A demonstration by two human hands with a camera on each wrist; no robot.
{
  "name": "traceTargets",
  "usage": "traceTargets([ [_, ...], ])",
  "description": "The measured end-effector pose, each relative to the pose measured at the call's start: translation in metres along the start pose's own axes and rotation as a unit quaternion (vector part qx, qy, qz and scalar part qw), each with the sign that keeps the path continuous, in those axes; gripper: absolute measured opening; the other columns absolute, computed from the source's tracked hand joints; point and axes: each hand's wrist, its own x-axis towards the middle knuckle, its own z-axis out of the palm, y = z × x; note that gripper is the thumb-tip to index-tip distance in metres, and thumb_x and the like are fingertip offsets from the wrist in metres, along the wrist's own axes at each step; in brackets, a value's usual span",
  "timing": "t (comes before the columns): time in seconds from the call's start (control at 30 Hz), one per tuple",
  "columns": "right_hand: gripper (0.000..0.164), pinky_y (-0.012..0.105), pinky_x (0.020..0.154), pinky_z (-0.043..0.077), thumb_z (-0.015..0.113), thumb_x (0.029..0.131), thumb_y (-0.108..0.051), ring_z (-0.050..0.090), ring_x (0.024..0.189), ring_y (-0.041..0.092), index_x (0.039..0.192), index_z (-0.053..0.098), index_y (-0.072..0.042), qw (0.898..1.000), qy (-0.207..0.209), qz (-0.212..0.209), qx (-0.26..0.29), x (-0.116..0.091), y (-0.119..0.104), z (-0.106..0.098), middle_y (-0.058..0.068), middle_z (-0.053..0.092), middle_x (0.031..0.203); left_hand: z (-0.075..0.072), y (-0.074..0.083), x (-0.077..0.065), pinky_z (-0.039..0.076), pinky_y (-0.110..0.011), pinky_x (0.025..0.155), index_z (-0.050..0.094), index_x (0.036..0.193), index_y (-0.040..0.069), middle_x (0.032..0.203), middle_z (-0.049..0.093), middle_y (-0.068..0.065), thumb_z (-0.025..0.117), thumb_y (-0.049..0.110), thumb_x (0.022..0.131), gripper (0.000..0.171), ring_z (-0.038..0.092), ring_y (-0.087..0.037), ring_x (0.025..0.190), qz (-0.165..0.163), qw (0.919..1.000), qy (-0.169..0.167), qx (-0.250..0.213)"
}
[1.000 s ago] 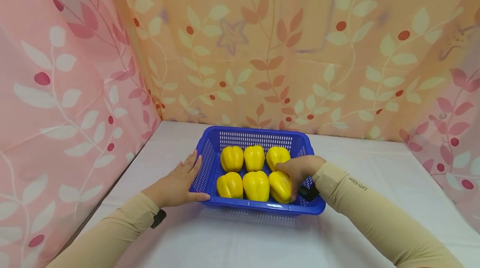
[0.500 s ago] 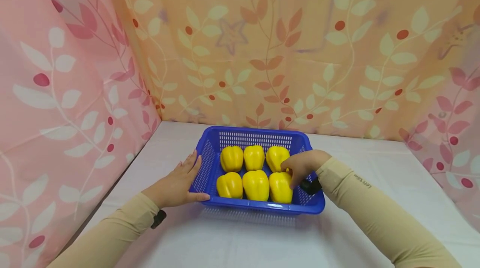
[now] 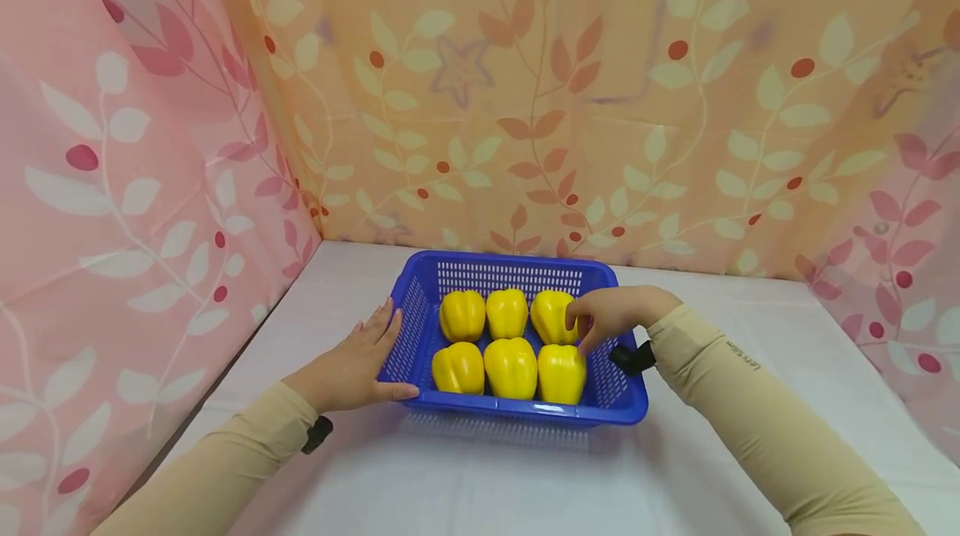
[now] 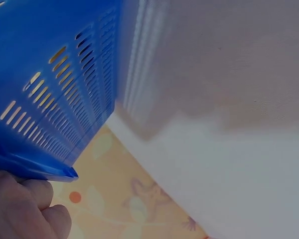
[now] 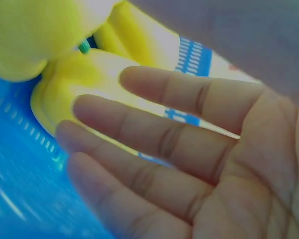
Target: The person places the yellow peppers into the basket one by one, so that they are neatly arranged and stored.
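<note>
A blue perforated plastic basket [image 3: 517,408] holds several yellow bell peppers in two rows. My left hand [image 3: 351,363] rests along its left rim, fingers straight and thumb at the front corner. The left wrist view shows the fingers [image 4: 55,216] at the rim beside the slotted wall [image 4: 55,99]. Over the right side of the basket, my right hand [image 3: 618,315] is bent down with nothing gripped. It hovers by the front-right pepper [image 3: 562,378] and overlaps the back-right pepper [image 3: 549,315]. In the right wrist view its fingers [image 5: 154,134] extend loosely before a pepper [image 5: 99,74].
The basket stands on a white-covered table [image 3: 480,486]. A pink patterned curtain [image 3: 150,186] hangs at the left, and an orange floral one [image 3: 525,102] rises behind the table. Each wrist wears a small black device [image 3: 632,358].
The front-right pepper has gone from tilted to upright, lined up with its row. My right hand has let go of it and drawn up and right. The left hand stays on the rim.
</note>
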Motion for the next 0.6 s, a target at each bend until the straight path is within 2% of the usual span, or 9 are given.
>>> traceTargets([
  [0.2, 0.044, 0.034, 0.081, 0.051, 0.07, 0.081, -0.029, 0.057, 0.093, 0.017, 0.117, 0.056, -0.008, 0.999, 0.047, -0.013, 0.016, -0.008, 0.011, -0.012, 0.001, 0.061, 0.1, -0.005, 0.001, 0.004, 0.011, -0.051, 0.109, 0.007, 0.145, -0.001, 0.152, -0.005, -0.017, 0.044, 0.079, 0.07, 0.116, 0.001, -0.031, 0.139, -0.004, 0.9998, -0.018, 0.003],
  [0.4, 0.044, 0.041, 0.088, 0.048, 0.062, 0.087, -0.033, 0.056, 0.106, 0.026, 0.123, 0.054, -0.01, 0.989, 0.143, -0.037, 0.001, -0.019, 0.023, -0.02, 0.006, 0.06, 0.115, -0.01, 0.001, 0.006, 0.007, -0.057, 0.108, 0.014, 0.144, -0.003, 0.151, 0.002, -0.021, 0.044, 0.08, 0.07, 0.115, 0.006, -0.036, 0.138, -0.004, 0.9993, -0.025, 0.029],
  [0.5, 0.052, 0.05, 0.092, 0.043, 0.061, 0.087, -0.036, 0.05, 0.116, 0.033, 0.131, 0.049, -0.012, 0.982, 0.185, -0.03, 0.004, -0.027, 0.027, -0.024, 0.012, 0.053, 0.127, -0.014, -0.001, 0.006, 0.004, -0.062, 0.105, 0.018, 0.145, 0.0, 0.151, 0.008, -0.02, 0.042, 0.081, 0.07, 0.112, 0.007, -0.039, 0.137, -0.006, 0.9979, -0.017, 0.062],
  [0.6, 0.064, 0.057, 0.094, 0.038, 0.061, 0.085, -0.043, 0.04, 0.123, 0.039, 0.139, 0.04, -0.015, 0.977, 0.213, -0.005, -0.008, -0.035, 0.032, -0.027, 0.015, 0.039, 0.139, -0.02, -0.004, 0.006, -0.001, -0.066, 0.102, 0.019, 0.145, 0.004, 0.151, 0.01, -0.02, 0.042, 0.08, 0.07, 0.11, 0.006, -0.042, 0.137, -0.014, 0.9966, 0.004, 0.081],
])
